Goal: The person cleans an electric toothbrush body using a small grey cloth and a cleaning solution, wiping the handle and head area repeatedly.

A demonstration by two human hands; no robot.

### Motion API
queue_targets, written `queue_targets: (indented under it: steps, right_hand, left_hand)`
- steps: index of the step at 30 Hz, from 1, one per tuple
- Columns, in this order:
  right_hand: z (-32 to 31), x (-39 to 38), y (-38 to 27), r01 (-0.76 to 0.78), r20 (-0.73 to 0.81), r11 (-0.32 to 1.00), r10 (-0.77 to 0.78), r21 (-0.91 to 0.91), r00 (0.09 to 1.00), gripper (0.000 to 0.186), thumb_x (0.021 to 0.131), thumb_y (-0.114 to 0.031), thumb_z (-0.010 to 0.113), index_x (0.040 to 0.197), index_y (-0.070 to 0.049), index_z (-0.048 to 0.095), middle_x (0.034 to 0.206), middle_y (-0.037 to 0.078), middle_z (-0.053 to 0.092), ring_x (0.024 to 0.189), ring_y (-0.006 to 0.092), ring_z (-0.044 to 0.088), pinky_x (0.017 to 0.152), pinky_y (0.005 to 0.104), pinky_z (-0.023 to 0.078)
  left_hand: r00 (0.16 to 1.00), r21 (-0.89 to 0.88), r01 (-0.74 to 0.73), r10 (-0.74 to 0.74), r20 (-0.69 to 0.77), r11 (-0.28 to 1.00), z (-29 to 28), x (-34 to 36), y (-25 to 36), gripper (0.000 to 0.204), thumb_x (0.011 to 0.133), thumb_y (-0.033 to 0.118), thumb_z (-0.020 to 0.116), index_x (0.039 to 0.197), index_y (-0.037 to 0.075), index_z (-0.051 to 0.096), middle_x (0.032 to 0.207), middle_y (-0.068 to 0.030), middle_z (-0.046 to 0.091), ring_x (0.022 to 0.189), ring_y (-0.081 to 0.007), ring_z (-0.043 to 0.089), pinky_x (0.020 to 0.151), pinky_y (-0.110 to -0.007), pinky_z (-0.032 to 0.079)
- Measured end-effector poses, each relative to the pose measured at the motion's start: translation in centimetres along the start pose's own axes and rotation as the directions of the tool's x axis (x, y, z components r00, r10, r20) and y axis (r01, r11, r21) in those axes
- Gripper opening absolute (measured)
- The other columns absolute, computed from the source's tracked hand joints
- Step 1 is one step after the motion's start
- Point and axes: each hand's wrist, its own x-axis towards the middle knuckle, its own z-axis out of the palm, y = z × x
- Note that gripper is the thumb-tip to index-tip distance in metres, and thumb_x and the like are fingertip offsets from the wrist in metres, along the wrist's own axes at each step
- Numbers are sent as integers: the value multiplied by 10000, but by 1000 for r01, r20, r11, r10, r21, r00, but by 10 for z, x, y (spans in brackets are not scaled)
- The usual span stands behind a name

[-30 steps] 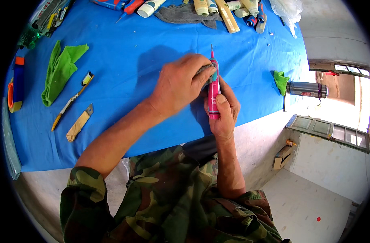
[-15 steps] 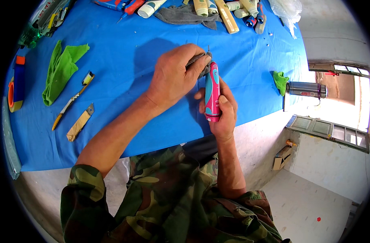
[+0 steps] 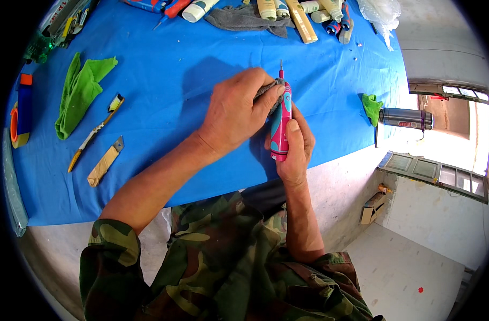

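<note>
Toothbrush (image 3: 96, 131) between larger green cloth (image 3: 79, 101) and wrapped-handle blade (image 3: 105, 163), left; metal flask (image 3: 403, 118), right; clear plastic bag (image 3: 380, 15), upper right

Pink handle (image 3: 285, 120) glossy plastic; rag (image 3: 267, 89) rough cloth; flask (image 3: 402, 117) metal.

Head-worn fisheye, downward over blue tabletop (image 3: 159, 80)

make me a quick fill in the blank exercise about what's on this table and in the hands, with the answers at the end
1. The gray cloth is pinched in the ____ hand.
2. The right hand grips an electric toothbrush handle coloured teal and ____.
3. Between the green cloth at left and the utility knife lies a bristled ____.
4. The tablecloth under everything is plain ____.

Missing words: left; pink; toothbrush; blue.
</note>
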Motion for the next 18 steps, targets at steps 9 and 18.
queue_targets:
  steps: [9,18]
  right_hand:
    - [-4,4,13,65,-52,998,-66,-11,996,543,1083,-294,484,1457,97,528,836,64,686,614,118,620,539,258,497]
    - [-8,4,13,16,-77,993,-7,117,997,505,1094,-270,457,1429,98,544,1070,73,681,928,101,647,777,251,532]
  left_hand:
    - [999,-3,-18,18,42,1000,3,-8,5,144,935,105,773,916,12,665,790,-132,678,657,-284,657,582,-372,494]
    - [980,-7,-35,36,195,999,1,-14,13,118,924,74,766,914,10,667,832,-125,694,681,-289,691,583,-378,520]
